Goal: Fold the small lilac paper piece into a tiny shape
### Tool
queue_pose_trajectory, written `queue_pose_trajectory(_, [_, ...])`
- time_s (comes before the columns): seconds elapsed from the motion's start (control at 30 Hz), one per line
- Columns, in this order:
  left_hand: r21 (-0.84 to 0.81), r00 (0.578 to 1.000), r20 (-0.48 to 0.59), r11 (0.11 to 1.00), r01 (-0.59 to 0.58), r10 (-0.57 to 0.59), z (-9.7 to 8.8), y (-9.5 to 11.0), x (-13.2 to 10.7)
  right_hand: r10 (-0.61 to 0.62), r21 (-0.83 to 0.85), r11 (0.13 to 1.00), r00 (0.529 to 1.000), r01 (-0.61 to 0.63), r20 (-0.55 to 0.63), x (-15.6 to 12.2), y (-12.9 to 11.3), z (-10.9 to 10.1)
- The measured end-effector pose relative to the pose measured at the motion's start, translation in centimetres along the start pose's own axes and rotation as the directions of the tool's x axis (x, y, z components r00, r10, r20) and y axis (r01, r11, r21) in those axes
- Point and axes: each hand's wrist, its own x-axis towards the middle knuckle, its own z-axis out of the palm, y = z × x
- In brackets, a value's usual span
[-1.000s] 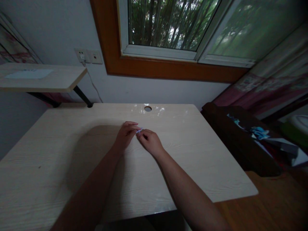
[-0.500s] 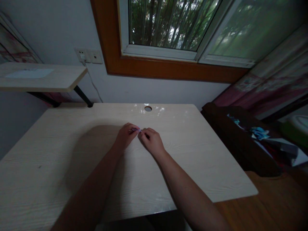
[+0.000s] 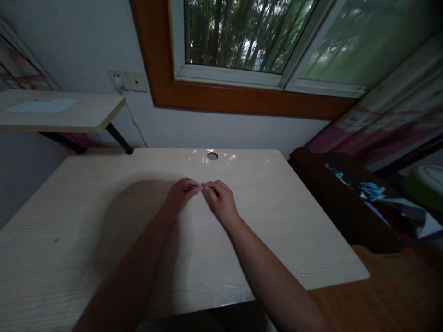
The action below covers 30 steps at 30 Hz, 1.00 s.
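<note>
L hand (image 3: 178, 192) pinches small, thin, pale-purple piece (image 3: 200, 187) — prob. to steady it; R hand (image 3: 222, 199) narrow, just beside — hold unclear.

Dim daylight enters through the sliding window (image 3: 238, 37). Glare flecks the desk (image 3: 294, 221) around its cable hole (image 3: 212, 156); a soft shadow (image 3: 128, 221) darkens its left. Wide-angle distortion stretches the edges, the right curtain (image 3: 377, 110) blurs, and the whitish item (image 3: 200, 187) in the left hand (image 3: 178, 196) lacks detail.
</note>
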Motion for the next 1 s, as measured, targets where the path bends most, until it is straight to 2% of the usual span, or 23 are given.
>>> queue_pose_trajectory(0.2, [0.015, 1.0, 0.025, 1.0, -0.011, 0.01, -0.13, 0.51, 0.07, 0.005, 0.052, 0.999, 1.0, -0.005, 0.007, 0.06, 0.09, 0.01])
queue_pose_trajectory(0.43, [-0.118, 0.998, 0.018, 0.991, 0.066, -0.065, -0.01, 0.51, -0.07, -0.003, 0.066, 0.998, 1.0, 0.001, 0.029, 0.15, 0.03, -0.07])
queue_pose_trajectory(0.67, [-0.017, 0.993, -0.047, 0.994, -0.111, 0.11, -0.11, -0.14, 0.38, -0.002, 0.072, 0.997, 1.0, 0.0, 0.027, 0.06, 0.05, -0.04])
queue_pose_trajectory(1.0, [0.0, 0.992, -0.024, 0.992, -0.123, 0.123, -0.36, -0.03, 0.36, -0.007, 0.125, 0.992, 0.999, 0.002, 0.036, 0.21, -0.01, -0.14])
